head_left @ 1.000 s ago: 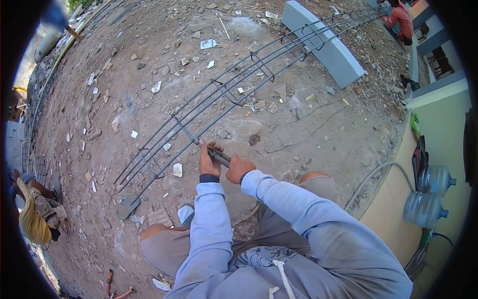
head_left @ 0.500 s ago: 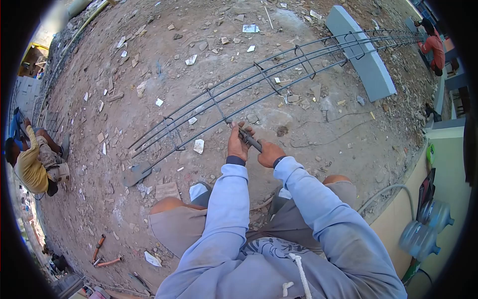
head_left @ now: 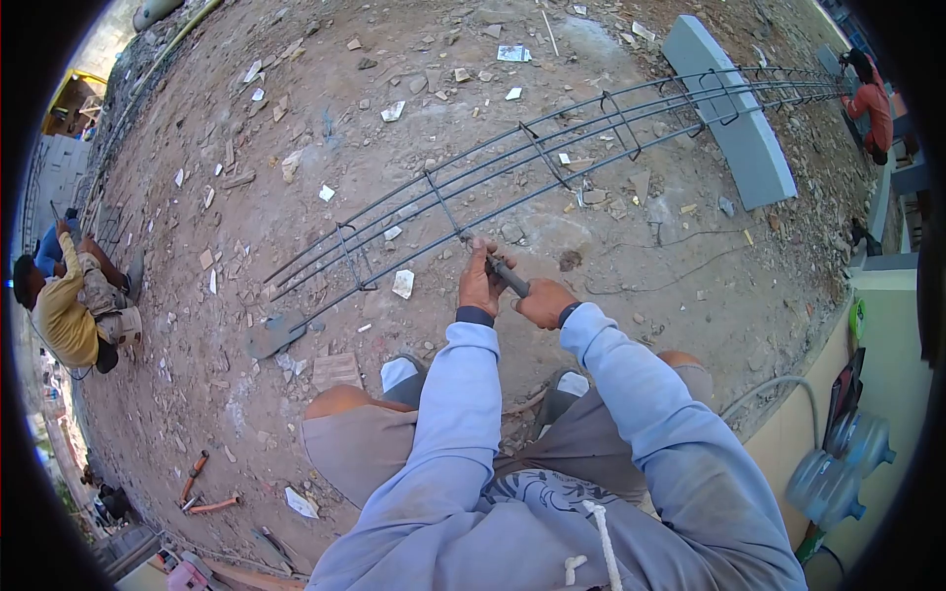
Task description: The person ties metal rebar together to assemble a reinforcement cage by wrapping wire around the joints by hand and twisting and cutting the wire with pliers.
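Observation:
A long rebar cage point(head_left: 493, 163) of thin bars and square ties runs from the centre left to the upper right. My left hand point(head_left: 480, 281) is closed around the front end of a dark metal tool point(head_left: 510, 278), beside the cage's nearest bar. The tool's handle is in my right hand point(head_left: 545, 302), its fingers wrapped round it. Near the far right the cage passes over a grey block point(head_left: 734, 118). A flat grey piece point(head_left: 277, 336) lies by the cage's near end.
A person in yellow point(head_left: 64, 315) sits at the left, and a person in red point(head_left: 871, 113) crouches at the upper right. Orange-handled cutters point(head_left: 197, 483) lie lower left. Water bottles point(head_left: 828, 483) and a hose point(head_left: 778, 382) are at the right. Rubble litters the ground.
The view has shifted, so the cage and block appear farther right and the person in yellow shows more fully. Both hands still hold the tool beside the cage.

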Tool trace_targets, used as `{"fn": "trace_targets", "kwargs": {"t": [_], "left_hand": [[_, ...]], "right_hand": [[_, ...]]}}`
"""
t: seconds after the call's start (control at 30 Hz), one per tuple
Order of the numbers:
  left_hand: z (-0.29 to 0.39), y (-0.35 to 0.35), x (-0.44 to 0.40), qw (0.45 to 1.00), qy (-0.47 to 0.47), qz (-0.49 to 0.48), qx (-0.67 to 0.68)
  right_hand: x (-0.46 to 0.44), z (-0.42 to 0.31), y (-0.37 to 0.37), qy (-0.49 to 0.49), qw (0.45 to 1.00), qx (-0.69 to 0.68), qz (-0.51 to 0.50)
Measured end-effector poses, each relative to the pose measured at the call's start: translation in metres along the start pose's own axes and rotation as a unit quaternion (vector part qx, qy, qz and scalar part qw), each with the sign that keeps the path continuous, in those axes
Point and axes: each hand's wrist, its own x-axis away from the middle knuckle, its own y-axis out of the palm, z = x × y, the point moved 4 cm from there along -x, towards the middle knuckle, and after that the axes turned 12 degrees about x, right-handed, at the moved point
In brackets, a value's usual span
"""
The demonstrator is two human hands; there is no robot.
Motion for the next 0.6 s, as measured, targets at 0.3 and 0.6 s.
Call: {"fn": "trace_targets", "kwargs": {"t": [0.3, 0.6], "left_hand": [[-0.010, 0.006, 0.003, 0.989, -0.034, -0.058, 0.133], [-0.010, 0.008, 0.002, 0.994, -0.024, -0.059, 0.085]], "right_hand": [[0.010, 0.003, 0.005, 0.020, 0.996, -0.065, -0.056], [-0.018, 0.026, 0.014, -0.046, 0.993, -0.064, -0.084]]}}
